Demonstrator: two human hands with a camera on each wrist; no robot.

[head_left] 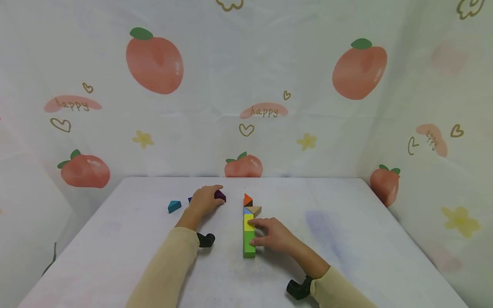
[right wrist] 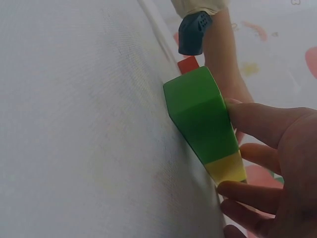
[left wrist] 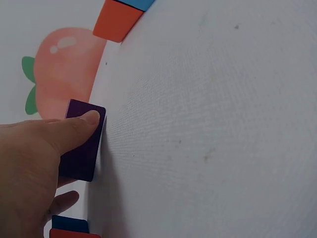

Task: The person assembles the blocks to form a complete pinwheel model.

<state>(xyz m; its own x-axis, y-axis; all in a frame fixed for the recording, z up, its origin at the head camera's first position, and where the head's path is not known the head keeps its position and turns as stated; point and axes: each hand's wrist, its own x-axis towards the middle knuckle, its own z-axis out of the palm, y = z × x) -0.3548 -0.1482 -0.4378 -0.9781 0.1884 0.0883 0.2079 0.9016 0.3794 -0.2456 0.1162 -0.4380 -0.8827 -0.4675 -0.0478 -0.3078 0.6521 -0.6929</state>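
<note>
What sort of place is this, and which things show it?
Probably an indoor play or filming corner: a white, fruit-printed backdrop that looks like fabric, a white tabletop, and a green rectangular block touching a yellow rectangular block.

The white tabletop (head_left: 296, 196) carries a teal block (head_left: 174, 206) and, well apart, a row of coloured blocks (head_left: 247, 228).

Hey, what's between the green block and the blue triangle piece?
The head view shows the yellow block between the green block and the blue triangle piece.
</note>
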